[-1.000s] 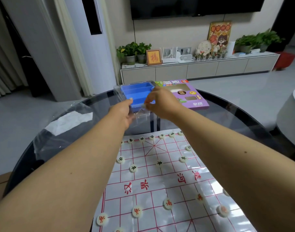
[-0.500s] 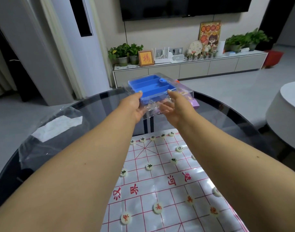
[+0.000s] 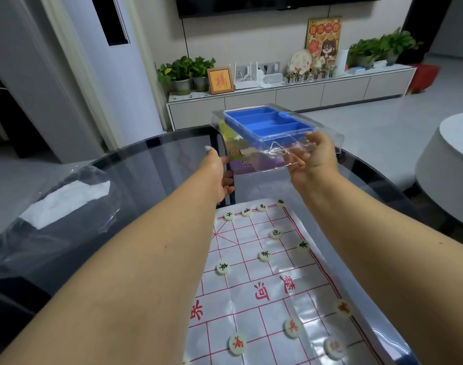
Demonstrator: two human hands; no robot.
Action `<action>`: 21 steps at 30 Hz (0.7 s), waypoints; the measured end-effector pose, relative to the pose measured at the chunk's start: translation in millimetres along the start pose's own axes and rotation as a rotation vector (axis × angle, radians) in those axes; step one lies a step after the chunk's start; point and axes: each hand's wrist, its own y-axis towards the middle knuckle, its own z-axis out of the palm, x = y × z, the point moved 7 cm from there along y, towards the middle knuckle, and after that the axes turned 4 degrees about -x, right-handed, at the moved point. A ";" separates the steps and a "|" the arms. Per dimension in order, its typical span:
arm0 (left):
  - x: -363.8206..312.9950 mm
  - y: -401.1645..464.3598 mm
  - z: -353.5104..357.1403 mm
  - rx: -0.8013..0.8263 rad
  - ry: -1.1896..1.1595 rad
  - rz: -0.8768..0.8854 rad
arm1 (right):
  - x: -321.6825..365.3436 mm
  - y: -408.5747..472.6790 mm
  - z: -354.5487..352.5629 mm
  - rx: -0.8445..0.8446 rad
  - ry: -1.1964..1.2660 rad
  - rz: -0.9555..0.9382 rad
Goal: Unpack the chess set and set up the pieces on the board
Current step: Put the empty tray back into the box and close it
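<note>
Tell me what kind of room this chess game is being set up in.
Most likely a home living room: a wall-mounted TV hangs above a long low cabinet holding potted plants and a framed picture, and the board lies on a round glass table.

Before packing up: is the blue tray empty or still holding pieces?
Empty. The blue tray shows bare compartments inside its clear case, held by the right hand.

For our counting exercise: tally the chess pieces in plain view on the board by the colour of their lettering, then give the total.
Dark-lettered pieces: 8
Red-lettered pieces: 4
Total: 12
Only pieces in plain view are counted; any that are cut off or covered are left out.
</note>
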 end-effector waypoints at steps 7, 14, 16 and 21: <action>-3.7 16.1 10.3 -0.011 0.076 0.078 | -1.7 11.4 -4.7 0.015 -0.025 0.022; -8.7 17.8 -31.1 0.017 -0.090 0.184 | -11.0 5.9 7.0 0.117 -0.044 0.060; -9.7 16.4 -48.4 0.048 -0.025 0.243 | -16.9 2.0 14.5 0.166 -0.039 0.075; -12.9 5.8 -99.1 -0.082 0.145 0.370 | -33.6 -13.4 30.3 0.255 -0.046 0.117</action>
